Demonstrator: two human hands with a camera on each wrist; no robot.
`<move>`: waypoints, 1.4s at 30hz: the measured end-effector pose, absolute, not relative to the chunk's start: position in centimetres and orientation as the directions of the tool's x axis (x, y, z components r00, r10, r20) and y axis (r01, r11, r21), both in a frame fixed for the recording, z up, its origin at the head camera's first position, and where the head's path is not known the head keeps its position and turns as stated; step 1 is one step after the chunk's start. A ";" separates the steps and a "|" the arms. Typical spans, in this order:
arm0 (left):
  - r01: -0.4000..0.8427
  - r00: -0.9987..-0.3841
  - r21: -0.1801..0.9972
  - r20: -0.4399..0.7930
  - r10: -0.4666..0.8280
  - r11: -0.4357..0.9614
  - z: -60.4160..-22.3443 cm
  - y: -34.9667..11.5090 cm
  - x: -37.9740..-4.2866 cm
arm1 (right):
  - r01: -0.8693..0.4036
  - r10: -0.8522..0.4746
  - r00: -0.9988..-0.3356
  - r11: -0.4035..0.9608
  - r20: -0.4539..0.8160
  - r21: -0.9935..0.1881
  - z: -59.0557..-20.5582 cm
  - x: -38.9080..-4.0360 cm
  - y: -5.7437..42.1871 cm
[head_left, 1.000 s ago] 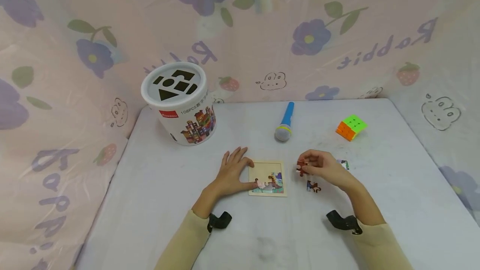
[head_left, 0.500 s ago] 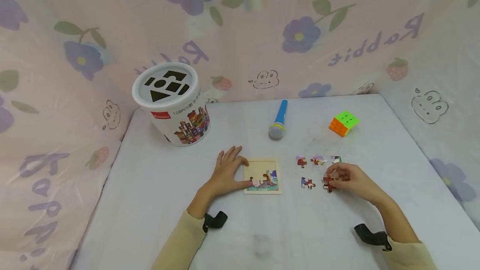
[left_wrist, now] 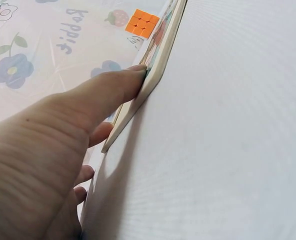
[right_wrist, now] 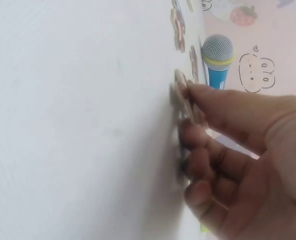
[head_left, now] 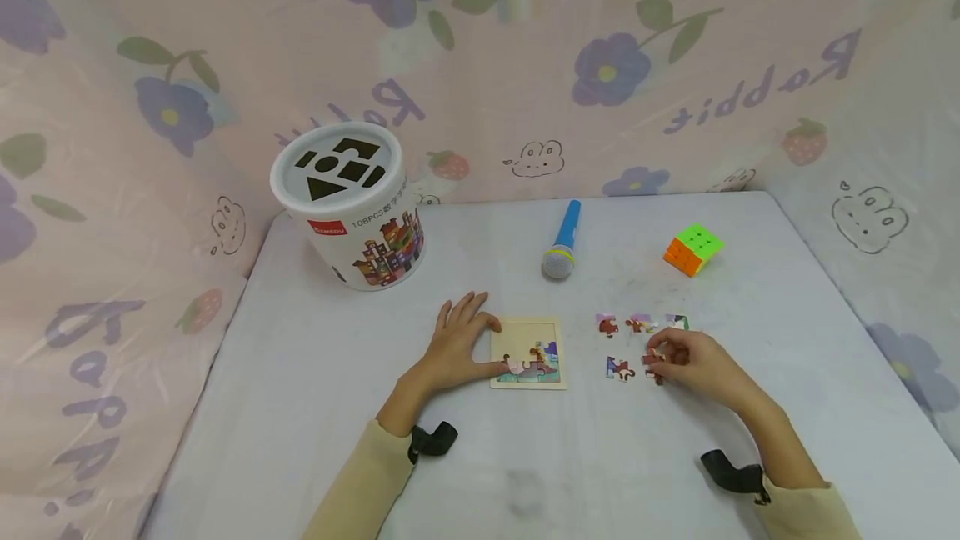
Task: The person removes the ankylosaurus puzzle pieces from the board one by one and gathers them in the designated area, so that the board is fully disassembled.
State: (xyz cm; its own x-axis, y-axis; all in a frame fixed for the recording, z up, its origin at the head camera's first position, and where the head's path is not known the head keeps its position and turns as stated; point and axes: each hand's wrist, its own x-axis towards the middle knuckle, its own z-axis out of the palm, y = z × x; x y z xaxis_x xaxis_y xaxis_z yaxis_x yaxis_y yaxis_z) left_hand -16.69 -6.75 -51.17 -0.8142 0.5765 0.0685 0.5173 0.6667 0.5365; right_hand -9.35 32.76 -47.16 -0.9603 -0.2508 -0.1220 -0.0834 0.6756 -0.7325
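Observation:
My left hand [head_left: 456, 348] rests at the left side of a square wooden puzzle board [head_left: 528, 335], fingers spread. Its thumb presses on the board's lower left part and the index finger touches the upper left corner; the left wrist view shows the thumb [left_wrist: 123, 82] over the rim. Joined pieces fill the board's lower right. My right hand [head_left: 697, 363] pinches a brown jigsaw piece [right_wrist: 180, 90] between thumb and fingers, low over the table and tilted. Loose pieces lie beside it: a purple-and-brown one [head_left: 606, 325], a blue-and-brown one [head_left: 619, 368] and others, partly hidden.
Behind the board lies a blue toy microphone [head_left: 562, 244]. A green-and-orange puzzle cube [head_left: 693, 250] sits at the back right. A large white block bucket [head_left: 352, 207] stands at the back left of the white table [head_left: 480, 273], before a patterned curtain.
The right hand has moved right with a piece, from near the board to the loose pieces' right end, uncovering other pieces. The left hand stays on the board. The view has shifted slightly.

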 end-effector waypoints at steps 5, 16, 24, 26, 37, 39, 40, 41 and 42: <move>0.523 -0.812 0.537 0.077 0.579 0.662 -51.0 -6.7 -16.6 | -0.155 -0.225 -0.973 0.805 -0.054 -0.572 -47.1 -9.3 32.3; 0.531 -0.809 0.532 0.088 0.581 0.659 -50.8 -6.7 -16.4 | -0.169 -0.223 -0.974 0.830 -0.038 -0.532 -47.5 -9.4 32.1; 0.528 -0.810 0.536 0.085 0.580 0.659 -50.8 -6.7 -16.5 | -0.161 -0.248 -0.966 0.796 -0.071 -0.584 -47.2 -9.4 32.3; 0.526 -0.810 0.534 0.078 0.581 0.662 -50.8 -6.7 -16.5 | -0.153 -0.263 -0.960 0.777 -0.094 -0.610 -47.0 -9.4 32.5; 0.522 -0.811 0.528 0.063 0.582 0.670 -50.8 -6.8 -16.6 | -0.156 -0.288 -0.952 0.751 -0.106 -0.642 -46.8 -9.3 32.3; 0.522 -0.810 0.530 0.063 0.583 0.668 -50.8 -6.8 -16.6 | -0.152 -0.273 -0.957 0.765 -0.101 -0.626 -46.8 -9.2 32.0; 0.522 -0.810 0.531 0.062 0.584 0.667 -50.8 -6.7 -16.6 | -0.154 -0.270 -0.958 0.770 -0.097 -0.619 -46.8 -9.2 31.8; 0.522 -0.810 0.529 0.061 0.583 0.669 -50.8 -6.7 -16.6 | -0.155 -0.268 -0.959 0.772 -0.095 -0.616 -46.9 -9.2 31.5; 0.522 -0.810 0.529 0.062 0.583 0.669 -50.7 -6.7 -16.6 | -0.162 -0.274 -0.957 0.771 -0.090 -0.616 -47.0 -9.2 31.3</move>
State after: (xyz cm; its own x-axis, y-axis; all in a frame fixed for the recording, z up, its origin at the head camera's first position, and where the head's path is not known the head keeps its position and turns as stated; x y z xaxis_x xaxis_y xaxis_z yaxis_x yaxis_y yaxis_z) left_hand -16.58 -6.71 -50.75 -0.8102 0.5830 0.0617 0.5218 0.6692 0.5291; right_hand -9.22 31.28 -46.96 -0.9575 -0.2739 -0.0905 -0.1622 0.7706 -0.6164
